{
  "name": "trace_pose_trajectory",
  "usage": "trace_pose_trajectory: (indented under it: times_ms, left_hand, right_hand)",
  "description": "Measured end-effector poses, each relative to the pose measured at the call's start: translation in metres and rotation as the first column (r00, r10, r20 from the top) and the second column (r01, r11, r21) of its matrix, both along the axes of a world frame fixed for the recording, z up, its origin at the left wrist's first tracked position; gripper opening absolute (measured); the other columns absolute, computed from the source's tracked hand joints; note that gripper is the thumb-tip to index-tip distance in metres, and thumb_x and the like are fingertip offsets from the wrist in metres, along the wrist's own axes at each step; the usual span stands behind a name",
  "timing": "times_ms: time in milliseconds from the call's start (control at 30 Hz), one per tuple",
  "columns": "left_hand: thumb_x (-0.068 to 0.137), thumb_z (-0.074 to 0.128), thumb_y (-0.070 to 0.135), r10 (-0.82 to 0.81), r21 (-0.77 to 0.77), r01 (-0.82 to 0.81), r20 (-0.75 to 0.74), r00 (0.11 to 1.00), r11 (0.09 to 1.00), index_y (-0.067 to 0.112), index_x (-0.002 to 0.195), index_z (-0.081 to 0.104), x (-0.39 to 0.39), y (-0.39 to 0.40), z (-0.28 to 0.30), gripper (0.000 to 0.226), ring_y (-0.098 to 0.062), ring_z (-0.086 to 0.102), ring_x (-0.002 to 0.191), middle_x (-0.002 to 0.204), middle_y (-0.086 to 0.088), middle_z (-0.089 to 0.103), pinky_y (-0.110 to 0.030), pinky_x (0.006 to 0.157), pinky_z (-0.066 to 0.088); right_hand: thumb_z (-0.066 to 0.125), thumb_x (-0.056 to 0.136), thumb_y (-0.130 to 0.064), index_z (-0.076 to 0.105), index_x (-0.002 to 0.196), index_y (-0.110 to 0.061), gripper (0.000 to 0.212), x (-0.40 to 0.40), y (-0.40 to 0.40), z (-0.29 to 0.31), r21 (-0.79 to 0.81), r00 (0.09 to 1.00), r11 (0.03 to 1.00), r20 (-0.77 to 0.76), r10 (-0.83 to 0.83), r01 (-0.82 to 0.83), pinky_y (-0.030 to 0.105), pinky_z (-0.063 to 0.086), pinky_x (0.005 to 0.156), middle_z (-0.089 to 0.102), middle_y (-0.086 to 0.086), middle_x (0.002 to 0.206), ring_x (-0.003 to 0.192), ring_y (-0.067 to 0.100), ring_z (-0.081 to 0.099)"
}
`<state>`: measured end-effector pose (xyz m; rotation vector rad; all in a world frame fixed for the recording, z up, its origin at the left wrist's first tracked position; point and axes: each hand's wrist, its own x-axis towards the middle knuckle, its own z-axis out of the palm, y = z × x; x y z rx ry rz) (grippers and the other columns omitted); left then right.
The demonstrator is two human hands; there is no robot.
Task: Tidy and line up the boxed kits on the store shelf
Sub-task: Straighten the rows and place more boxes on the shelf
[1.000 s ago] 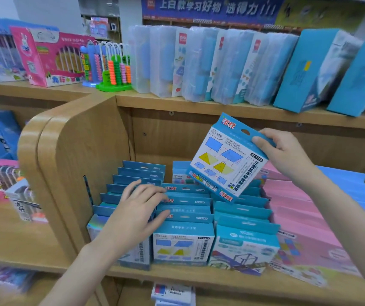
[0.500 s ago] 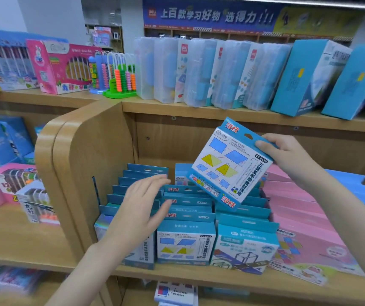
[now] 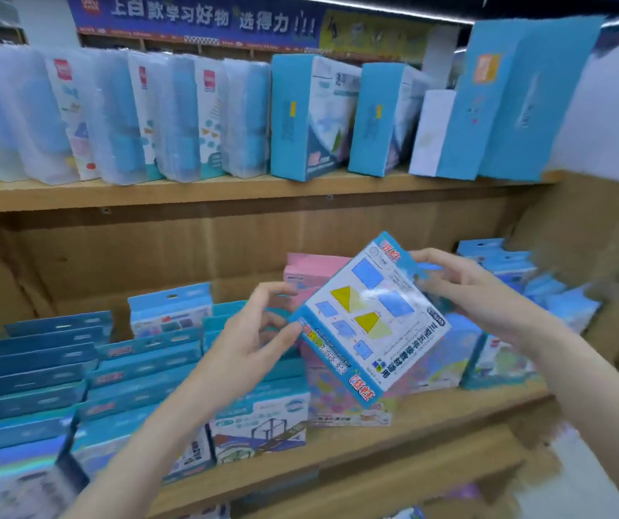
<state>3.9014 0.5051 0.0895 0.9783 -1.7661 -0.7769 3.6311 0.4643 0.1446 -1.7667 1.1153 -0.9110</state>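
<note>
Holding the blue box (image 3: 373,318) tilted in the air above the lower shelf (image 3: 394,440), right hand (image 3: 487,294) pinching its top corner while the left hand (image 3: 251,342) is touching the lower edge with loose fingers. It's looking like light, stiff cardboard, so gripping the edges beats squeezing the face. Rows of blue boxes (image 3: 139,368) are standing packed below.
</note>
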Motion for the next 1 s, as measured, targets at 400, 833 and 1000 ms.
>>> trace_pose_trajectory:
  times_ms: [400,833,1000]
  left_hand:
    - [0.085,0.045,0.036,0.046,-0.288,0.053,0.327,0.944,0.956,0.019,0.108,0.056,-0.216,-0.072,-0.029,0.031,-0.002,0.052,0.101,0.108,0.007,0.060,-0.017,0.090,0.038]
    - [0.079,0.044,0.039,0.472,-0.580,-0.011,0.652,0.593,0.814,0.023,0.098,0.056,-0.298,-0.108,-0.069,0.028,-0.012,0.046,0.094,0.098,0.005,0.060,-0.044,0.099,0.024]
    - [0.079,0.056,0.033,0.532,-0.619,-0.027,0.650,0.542,0.785,0.023,0.096,0.058,-0.298,-0.108,-0.076,0.020,-0.014,0.052,0.087,0.095,0.002,0.060,-0.046,0.101,0.022]
  right_hand:
    - [0.048,0.091,0.003,0.052,0.097,-0.002,0.009,-0.246,-0.045,0.003,-0.203,0.970,0.979,-0.234,-0.067,0.019,0.014,0.047,0.056,0.069,-0.014,0.083,0.065,-0.001,0.058]
    - [0.046,0.093,-0.005,0.056,0.114,-0.012,0.024,-0.327,-0.094,-0.086,-0.424,0.681,0.903,-0.682,-0.266,-0.072,0.040,0.047,0.077,0.063,0.007,0.107,0.099,0.029,0.057]
    - [0.066,0.070,0.014,0.062,0.097,-0.006,0.033,-0.321,-0.117,-0.101,-0.673,0.680,0.727,-0.598,-0.425,-0.137,0.031,0.045,0.055,0.068,0.010,0.079,0.066,0.031,0.060]
